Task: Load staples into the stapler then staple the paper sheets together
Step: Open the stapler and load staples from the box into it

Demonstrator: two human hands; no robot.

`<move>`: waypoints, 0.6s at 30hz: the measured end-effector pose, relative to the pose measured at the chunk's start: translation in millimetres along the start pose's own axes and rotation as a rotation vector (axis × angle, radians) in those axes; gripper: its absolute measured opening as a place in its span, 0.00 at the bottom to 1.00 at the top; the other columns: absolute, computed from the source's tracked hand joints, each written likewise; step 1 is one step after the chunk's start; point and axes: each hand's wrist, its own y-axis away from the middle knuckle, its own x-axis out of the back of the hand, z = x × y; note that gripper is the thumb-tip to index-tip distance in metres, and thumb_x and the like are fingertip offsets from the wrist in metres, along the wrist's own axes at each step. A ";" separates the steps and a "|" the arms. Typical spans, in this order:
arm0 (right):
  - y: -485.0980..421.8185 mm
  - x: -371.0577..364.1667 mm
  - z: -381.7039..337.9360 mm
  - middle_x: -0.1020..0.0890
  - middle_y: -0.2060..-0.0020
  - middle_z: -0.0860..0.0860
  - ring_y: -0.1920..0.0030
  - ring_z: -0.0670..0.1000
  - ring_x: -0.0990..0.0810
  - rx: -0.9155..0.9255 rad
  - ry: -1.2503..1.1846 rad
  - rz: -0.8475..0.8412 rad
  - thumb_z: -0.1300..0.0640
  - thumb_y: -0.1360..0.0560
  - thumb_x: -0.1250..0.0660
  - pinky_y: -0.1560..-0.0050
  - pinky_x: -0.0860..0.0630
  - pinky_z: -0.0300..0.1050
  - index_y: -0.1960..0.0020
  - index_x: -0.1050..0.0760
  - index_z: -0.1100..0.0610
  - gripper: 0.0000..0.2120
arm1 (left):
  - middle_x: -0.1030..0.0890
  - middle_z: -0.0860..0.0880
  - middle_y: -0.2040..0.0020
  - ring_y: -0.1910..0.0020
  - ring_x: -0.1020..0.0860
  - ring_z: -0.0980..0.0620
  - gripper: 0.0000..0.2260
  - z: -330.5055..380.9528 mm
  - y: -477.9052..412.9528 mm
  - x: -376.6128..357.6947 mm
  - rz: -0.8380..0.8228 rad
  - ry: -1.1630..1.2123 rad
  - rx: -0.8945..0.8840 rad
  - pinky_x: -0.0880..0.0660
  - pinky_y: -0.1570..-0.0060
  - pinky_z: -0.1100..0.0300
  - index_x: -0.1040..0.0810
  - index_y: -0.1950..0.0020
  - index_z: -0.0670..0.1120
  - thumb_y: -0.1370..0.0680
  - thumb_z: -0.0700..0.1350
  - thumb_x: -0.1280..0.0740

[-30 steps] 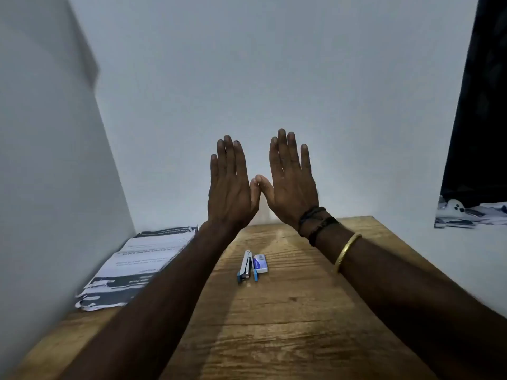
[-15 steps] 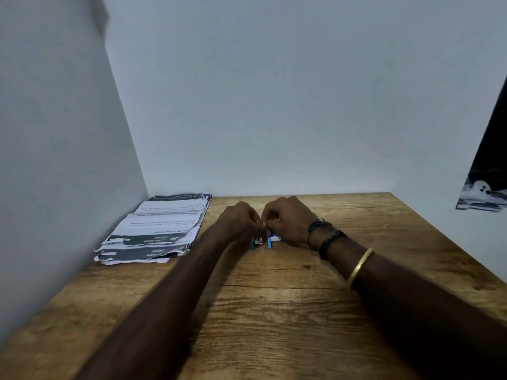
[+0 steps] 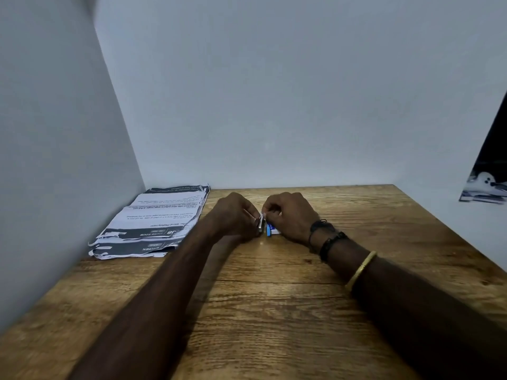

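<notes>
A small silver and blue stapler sits at the middle of the wooden table. My left hand is curled around the stapler's left side, thumb on the metal top. My right hand is curled on the other side, its fingertips pinching the stapler's upper end. A white and blue staple box lies on the table just under my right hand, mostly hidden by it. The paper sheets lie in a loose printed stack at the back left, against the wall, apart from both hands.
White walls close the table at the left and the back. The table's right edge runs diagonally. Beyond it at the far right is a dark area with a white object. Bracelets circle my right wrist.
One second ago both hands were raised open in front of the wall. They dropped onto the stapler and staple box, and since half a second ago they have barely shifted.
</notes>
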 end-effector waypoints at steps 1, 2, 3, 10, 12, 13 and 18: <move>-0.5 -0.4 0.8 0.14 0.59 0.47 0.57 0.48 0.18 0.003 -0.006 0.018 0.57 0.25 0.32 0.55 0.21 0.45 0.55 0.15 0.52 0.07 | 0.13 0.38 0.56 0.60 0.18 0.48 0.07 -0.6 -0.3 2.2 0.034 0.063 -0.007 0.18 0.47 0.46 0.13 0.54 0.39 0.31 0.33 0.25; -1.3 -0.5 1.4 0.13 0.57 0.48 0.56 0.49 0.18 0.008 -0.014 0.038 0.58 0.25 0.33 0.54 0.22 0.44 0.53 0.15 0.52 0.08 | 0.14 0.36 0.58 0.62 0.19 0.48 0.05 -0.7 -0.9 4.6 0.074 0.127 -0.011 0.18 0.48 0.45 0.13 0.55 0.38 0.30 0.33 0.25; -1.3 -0.3 1.8 0.13 0.54 0.49 0.54 0.49 0.18 0.017 -0.024 0.056 0.60 0.25 0.34 0.53 0.24 0.43 0.51 0.15 0.52 0.09 | 0.14 0.35 0.58 0.63 0.18 0.48 0.03 -0.1 -2.2 6.9 0.120 0.177 -0.015 0.17 0.49 0.44 0.13 0.57 0.37 0.30 0.34 0.25; -2.4 -1.8 0.4 0.15 0.60 0.45 0.60 0.46 0.18 0.072 -0.128 0.139 0.51 0.28 0.26 0.55 0.19 0.50 0.51 0.18 0.50 0.07 | 0.14 0.44 0.67 0.62 0.14 0.46 0.03 9.4 -14.2 8.6 0.334 0.186 -0.057 0.16 0.53 0.44 0.13 0.63 0.46 0.30 0.43 0.25; -3.6 -2.0 0.8 0.15 0.62 0.46 0.60 0.46 0.19 0.080 -0.151 0.178 0.50 0.27 0.28 0.56 0.20 0.52 0.51 0.18 0.50 0.07 | 0.14 0.45 0.67 0.62 0.14 0.47 0.03 11.5 -14.0 5.3 0.361 0.197 -0.080 0.16 0.54 0.45 0.13 0.63 0.47 0.30 0.45 0.25; -3.6 -2.0 0.8 0.15 0.61 0.47 0.60 0.47 0.19 0.091 -0.156 0.190 0.51 0.26 0.29 0.56 0.20 0.52 0.49 0.18 0.50 0.07 | 0.14 0.46 0.67 0.62 0.14 0.47 0.04 12.1 -13.6 4.1 0.369 0.205 -0.096 0.16 0.53 0.45 0.13 0.62 0.47 0.29 0.46 0.26; -5.2 -1.2 3.4 0.14 0.60 0.50 0.58 0.50 0.18 0.123 -0.158 0.216 0.54 0.24 0.29 0.55 0.21 0.51 0.49 0.17 0.53 0.06 | 0.14 0.44 0.65 0.59 0.13 0.45 0.09 10.8 -11.3 2.6 0.328 0.226 -0.128 0.17 0.51 0.43 0.13 0.61 0.45 0.26 0.49 0.27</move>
